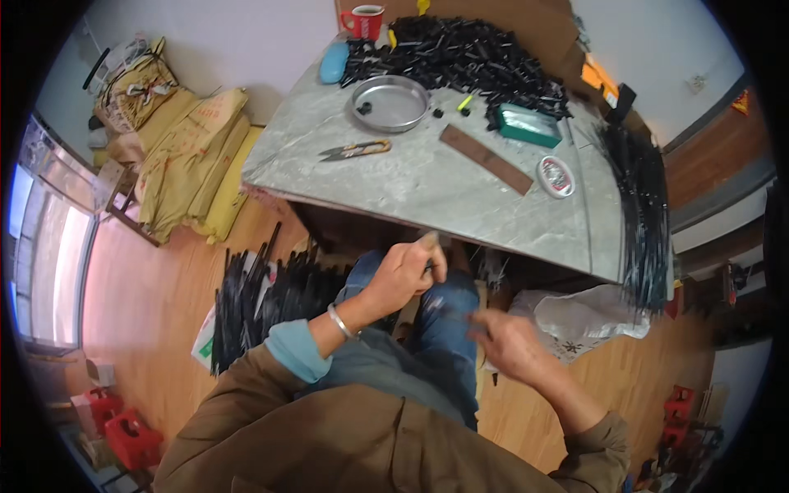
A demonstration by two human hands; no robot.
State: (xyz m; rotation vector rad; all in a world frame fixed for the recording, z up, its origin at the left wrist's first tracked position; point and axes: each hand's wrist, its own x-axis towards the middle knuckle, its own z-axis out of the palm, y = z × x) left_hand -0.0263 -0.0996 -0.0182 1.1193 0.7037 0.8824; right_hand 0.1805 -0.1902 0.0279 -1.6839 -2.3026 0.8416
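Note:
My left hand point(408, 269), with a silver bangle at the wrist, is closed over my lap, just off the table's front edge. A small dark bit shows between its fingers, too little to name. My right hand point(514, 343) is lower and to the right, beside my knee. Its fingers are curled together and slightly blurred, and what they pinch is hidden. Nearest on the grey marbled table point(394, 185) lie thread snips point(357, 150), a brown flat strip point(485, 159) and an oval white tin point(555, 177).
Small black parts point(460, 57) are heaped at the table's back, near a round metal tray point(390, 103), a green box point(528, 126) and a red mug point(363, 22). Long black strips hang over the right edge point(637, 214) and stand in a bundle point(279, 300) at lower left. A plastic bag point(579, 316) lies right.

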